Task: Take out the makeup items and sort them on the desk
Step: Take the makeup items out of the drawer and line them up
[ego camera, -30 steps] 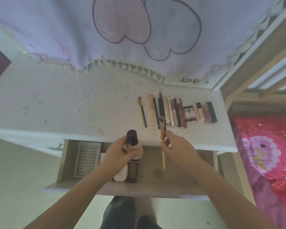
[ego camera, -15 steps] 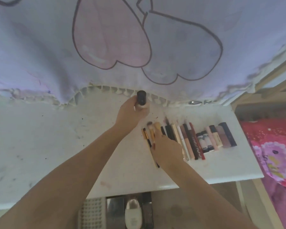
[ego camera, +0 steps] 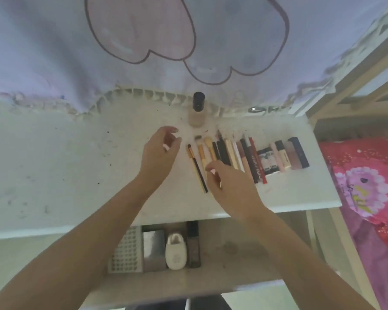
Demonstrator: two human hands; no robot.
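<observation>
A beige foundation bottle with a black cap stands upright at the back of the white desk. In front of it lies a row of makeup items: brushes on the left, then pencils, tubes and lipsticks. My left hand hovers just left of the row, fingers loosely curled, holding nothing. My right hand is over the lower ends of the brushes, fingers relaxed; it covers part of their handles. The open drawer below holds a white bottle, a dark tube, a grey box and a perforated tray.
A lilac curtain with heart outlines hangs over the desk's back edge. A wooden bed frame and red floral bedding are at the right. The desk's left half is bare and stained.
My left hand has let go of the foundation bottle, which now stands alone at the back, and pulled toward me. My right hand has set its brush into the row and released it.
</observation>
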